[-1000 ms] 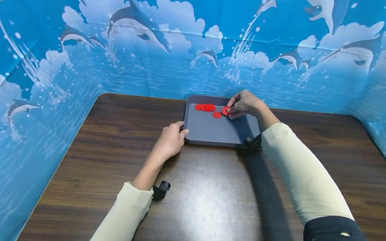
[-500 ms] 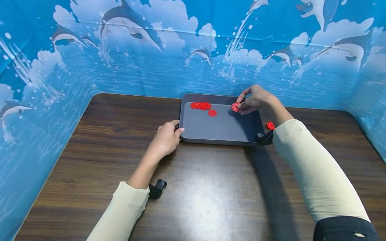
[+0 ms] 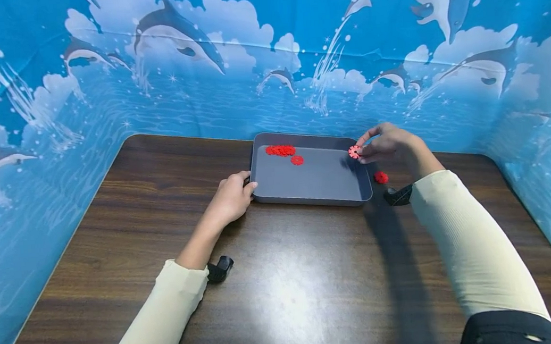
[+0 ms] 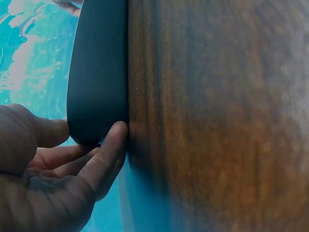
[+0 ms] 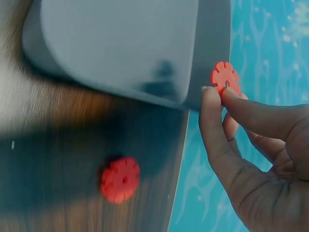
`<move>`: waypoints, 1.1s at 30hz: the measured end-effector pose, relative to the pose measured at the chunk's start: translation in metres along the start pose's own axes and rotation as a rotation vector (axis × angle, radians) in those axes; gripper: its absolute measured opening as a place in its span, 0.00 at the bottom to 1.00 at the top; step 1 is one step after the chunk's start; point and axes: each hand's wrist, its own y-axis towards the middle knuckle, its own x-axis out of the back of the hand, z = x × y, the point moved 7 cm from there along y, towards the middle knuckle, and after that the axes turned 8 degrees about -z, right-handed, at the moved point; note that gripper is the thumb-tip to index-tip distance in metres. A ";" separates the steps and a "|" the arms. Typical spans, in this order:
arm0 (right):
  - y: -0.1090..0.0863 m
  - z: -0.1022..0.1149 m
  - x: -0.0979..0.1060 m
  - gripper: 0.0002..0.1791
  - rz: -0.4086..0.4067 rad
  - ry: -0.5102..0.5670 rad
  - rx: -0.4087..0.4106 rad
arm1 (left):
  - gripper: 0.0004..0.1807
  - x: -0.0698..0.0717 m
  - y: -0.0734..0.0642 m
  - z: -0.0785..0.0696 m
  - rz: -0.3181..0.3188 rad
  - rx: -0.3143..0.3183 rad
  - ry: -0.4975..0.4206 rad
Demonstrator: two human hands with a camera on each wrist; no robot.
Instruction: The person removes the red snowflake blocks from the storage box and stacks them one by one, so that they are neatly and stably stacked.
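Observation:
In the head view a grey rectangular tray [image 3: 312, 183] lies at the far side of the table. My left hand [image 3: 231, 195] grips its left side; the left wrist view has thumb and fingers [image 4: 104, 157] about the tray's wall [image 4: 99, 63]. Between thumb and fingertips my right hand [image 3: 388, 141] pinches a red notched plastic disc [image 5: 225, 77], held up over the tray's right edge. Inside the tray, a cluster of several overlapping red discs [image 3: 281, 150] sits near the back left, with one single disc [image 3: 297, 160] apart. Another red notched piece [image 5: 119, 180] rests on the table right of the tray.
The dark wood table [image 3: 283, 278] ends behind the tray at a blue dolphin-print curtain [image 3: 232, 100]. Black wrist cameras are strapped to the left wrist [image 3: 220, 269] and the right wrist [image 3: 398, 195].
My right hand has moved rightward with the pinched disc, from inside the tray to its right edge. The red piece on the table has come into view. The left hand keeps its grip.

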 end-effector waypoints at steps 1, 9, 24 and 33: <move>0.000 -0.003 0.003 0.18 0.002 -0.003 -0.004 | 0.30 0.000 0.000 0.000 0.001 0.002 -0.001; -0.004 -0.024 0.020 0.19 -0.009 -0.044 -0.036 | 0.30 0.001 0.000 0.002 -0.003 0.012 -0.013; -0.007 -0.071 0.027 0.14 0.039 -0.018 -0.185 | 0.30 -0.001 0.000 0.001 0.000 0.021 -0.017; -0.007 -0.079 0.026 0.15 0.053 0.011 -0.214 | 0.31 -0.001 0.001 0.001 0.006 0.026 -0.037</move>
